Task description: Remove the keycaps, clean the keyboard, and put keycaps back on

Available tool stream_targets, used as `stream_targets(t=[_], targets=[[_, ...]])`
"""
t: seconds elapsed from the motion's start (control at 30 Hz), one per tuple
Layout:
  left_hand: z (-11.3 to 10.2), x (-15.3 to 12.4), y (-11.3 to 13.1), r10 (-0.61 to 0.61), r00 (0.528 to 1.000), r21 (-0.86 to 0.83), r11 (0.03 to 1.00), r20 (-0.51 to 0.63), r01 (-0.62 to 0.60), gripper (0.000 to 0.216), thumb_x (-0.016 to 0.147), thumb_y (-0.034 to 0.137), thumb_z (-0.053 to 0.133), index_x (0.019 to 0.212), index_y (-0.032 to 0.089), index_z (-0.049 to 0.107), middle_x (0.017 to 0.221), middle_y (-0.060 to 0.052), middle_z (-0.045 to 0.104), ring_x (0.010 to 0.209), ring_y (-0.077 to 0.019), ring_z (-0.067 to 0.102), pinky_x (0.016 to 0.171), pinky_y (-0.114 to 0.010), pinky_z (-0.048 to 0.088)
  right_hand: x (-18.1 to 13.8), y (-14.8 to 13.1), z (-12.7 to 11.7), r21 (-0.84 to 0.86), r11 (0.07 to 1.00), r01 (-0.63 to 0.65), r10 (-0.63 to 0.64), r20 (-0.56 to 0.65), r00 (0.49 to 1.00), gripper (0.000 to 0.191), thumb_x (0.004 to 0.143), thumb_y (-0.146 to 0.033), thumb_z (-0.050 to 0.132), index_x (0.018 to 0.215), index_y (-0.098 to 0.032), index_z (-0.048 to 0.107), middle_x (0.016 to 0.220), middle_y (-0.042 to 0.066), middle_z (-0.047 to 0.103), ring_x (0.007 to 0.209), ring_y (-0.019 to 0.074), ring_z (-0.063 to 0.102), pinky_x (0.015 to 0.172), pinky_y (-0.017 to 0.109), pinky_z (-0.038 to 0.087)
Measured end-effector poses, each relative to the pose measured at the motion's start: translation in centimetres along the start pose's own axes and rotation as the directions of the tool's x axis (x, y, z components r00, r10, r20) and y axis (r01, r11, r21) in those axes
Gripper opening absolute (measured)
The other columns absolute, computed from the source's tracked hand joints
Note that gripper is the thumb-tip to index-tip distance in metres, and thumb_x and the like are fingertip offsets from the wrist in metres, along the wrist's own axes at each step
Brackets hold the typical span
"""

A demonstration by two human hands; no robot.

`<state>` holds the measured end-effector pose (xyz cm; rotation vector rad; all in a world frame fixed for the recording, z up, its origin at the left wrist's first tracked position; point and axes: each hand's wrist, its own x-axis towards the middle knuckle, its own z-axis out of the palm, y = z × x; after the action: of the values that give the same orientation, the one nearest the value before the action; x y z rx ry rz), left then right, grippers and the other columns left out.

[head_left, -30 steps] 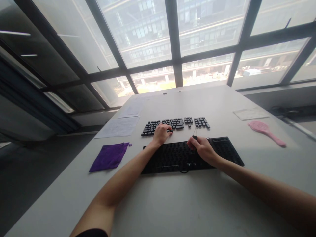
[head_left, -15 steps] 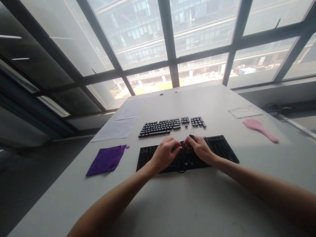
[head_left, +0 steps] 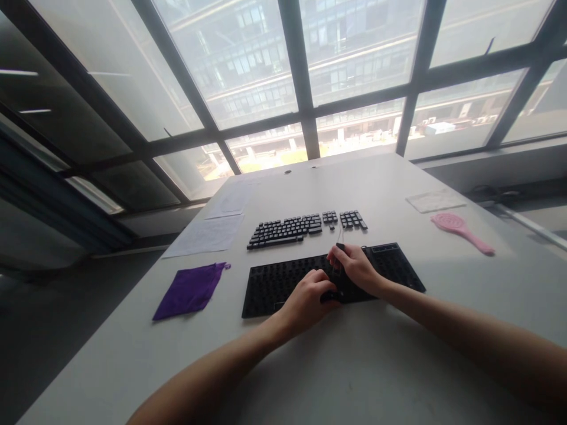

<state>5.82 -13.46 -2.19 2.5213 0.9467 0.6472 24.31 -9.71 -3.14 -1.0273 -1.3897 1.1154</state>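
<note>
A black keyboard base (head_left: 274, 286) with its keycaps removed lies on the white table (head_left: 381, 366). The loose keycaps (head_left: 287, 227) are laid out in rows just behind it. My left hand (head_left: 308, 301) rests curled on the front edge of the keyboard base, fingers closed near its lower middle. My right hand (head_left: 354, 268) sits on the base to the right, pinching a thin wire keycap puller (head_left: 340, 247) that sticks up from its fingers.
A purple cloth (head_left: 190, 290) lies left of the keyboard. Paper sheets (head_left: 206, 234) sit further back on the left. A pink hairbrush (head_left: 460, 230) and a clear sheet (head_left: 436, 200) are at the right. Large windows rise behind the table's far edge.
My left hand has left the keycap rows and come back to the front edge of the keyboard base. My right hand stays on the base, holding the puller.
</note>
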Motion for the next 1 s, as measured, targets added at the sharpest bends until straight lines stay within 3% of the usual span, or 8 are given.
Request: stream_targets(t=[0.23, 0.37, 0.6, 0.77, 0.87, 1.0], targets=[[1.0, -0.6, -0.6, 0.035, 0.996, -0.044, 0.998, -0.086, -0.039, 0.016, 0.085, 0.031, 0.074, 0.096, 0.020, 0.073, 0.098, -0.008, 0.067, 0.093, -0.0232, 0.061, 0.086, -0.040, 0.054, 0.0, 0.0, 0.0, -0.025, 1.000, 0.014, -0.014, 0.002, 1.000, 0.041, 0.093, -0.050, 0.053, 0.074, -0.016, 0.065, 0.065, 0.002, 0.061, 0.062, 0.0162, 0.055, 0.059, 0.028, 0.043], [0.9, -0.6, -0.1, -0.017, 0.988, -0.135, 0.991, -0.156, -0.004, 0.016, 0.085, 0.031, 0.074, 0.096, 0.020, 0.074, 0.095, -0.008, 0.066, 0.090, -0.0214, 0.062, 0.083, -0.037, 0.055, 0.0, 0.1, 0.0, -0.019, 1.000, 0.008, -0.008, -0.001, 1.000, 0.042, 0.093, -0.052, 0.053, 0.074, -0.016, 0.066, 0.065, 0.002, 0.061, 0.061, 0.0162, 0.056, 0.059, 0.028, 0.044], [-2.1, 0.5, 0.5, -0.093, 0.961, -0.232, 0.972, -0.262, 0.031, 0.017, 0.083, 0.031, 0.076, 0.096, 0.020, 0.075, 0.094, -0.006, 0.067, 0.073, -0.0142, 0.061, 0.066, -0.027, 0.054, -0.1, -0.1, -0.2, -0.047, 0.999, 0.011, -0.011, -0.001, 1.000, 0.042, 0.094, -0.050, 0.052, 0.075, -0.016, 0.066, 0.066, 0.002, 0.062, 0.063, 0.0162, 0.056, 0.061, 0.028, 0.043], [-5.7, 4.7, -3.8, -0.211, 0.899, -0.110, 0.977, -0.384, 0.182, 0.015, 0.081, 0.026, 0.076, 0.094, 0.019, 0.076, 0.096, -0.005, 0.070, 0.072, -0.0142, 0.064, 0.070, -0.027, 0.056, 0.0, 0.2, -0.2, -0.045, 0.999, 0.017, -0.016, 0.014, 1.000, 0.041, 0.093, -0.051, 0.053, 0.075, -0.016, 0.067, 0.065, 0.002, 0.062, 0.062, 0.0160, 0.055, 0.060, 0.027, 0.043], [-6.2, 7.3, -7.0, -0.218, 0.928, 0.030, 0.971, -0.303, 0.238, 0.017, 0.079, 0.019, 0.076, 0.096, 0.018, 0.076, 0.091, -0.004, 0.072, 0.071, -0.0152, 0.064, 0.075, -0.030, 0.055, 0.1, 0.5, -0.2, -0.028, 1.000, 0.010, -0.010, 0.013, 1.000, 0.042, 0.093, -0.052, 0.053, 0.075, -0.017, 0.066, 0.064, 0.002, 0.061, 0.061, 0.0159, 0.055, 0.059, 0.027, 0.043], [-5.3, 9.1, -9.4, -0.170, 0.957, 0.271, 0.934, -0.234, 0.233, 0.014, 0.078, 0.022, 0.079, 0.091, 0.022, 0.076, 0.089, -0.004, 0.073, 0.091, -0.0229, 0.063, 0.086, -0.035, 0.051, 0.1, 0.3, -0.2, -0.020, 1.000, -0.005, 0.005, 0.010, 1.000, 0.042, 0.092, -0.053, 0.053, 0.074, -0.017, 0.066, 0.064, 0.002, 0.062, 0.061, 0.0163, 0.056, 0.058, 0.027, 0.043]])
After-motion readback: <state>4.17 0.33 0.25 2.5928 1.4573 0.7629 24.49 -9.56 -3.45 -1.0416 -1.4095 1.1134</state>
